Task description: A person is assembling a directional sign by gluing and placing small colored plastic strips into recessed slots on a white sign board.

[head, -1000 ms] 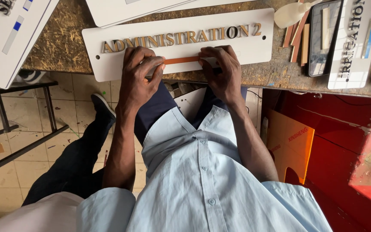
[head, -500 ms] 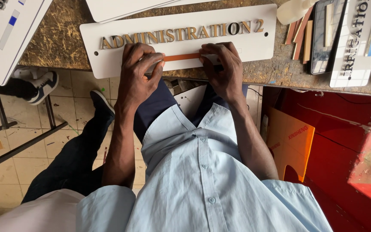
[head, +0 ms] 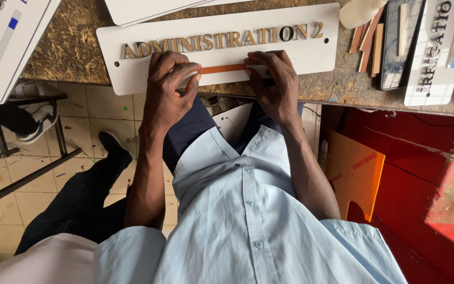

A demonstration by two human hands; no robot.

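Note:
A long white sign plate (head: 311, 55) lies on a rough wooden bench, with a row of raised gold letters along its top. Below the letters runs a thin orange strip (head: 222, 68). My left hand (head: 166, 92) presses on the strip's left end, fingers curled over the plate's lower edge. My right hand (head: 271, 84) presses down on the strip's right end. Both hands rest flat on the plate with the strip between them.
More white sign panels lie at the far left (head: 6, 42), top (head: 143, 8) and right (head: 432, 52). A dark phone-like slab (head: 395, 42) and wooden strips (head: 369, 39) sit to the right. A red cabinet (head: 421, 173) stands below right. A metal stool frame (head: 22, 179) and another person's shoe (head: 40, 118) are on the tiled floor.
Both hands stay on the orange strip and barely shift. The view has tilted slightly, and the other person's shoe at the left has come into view by the stool.

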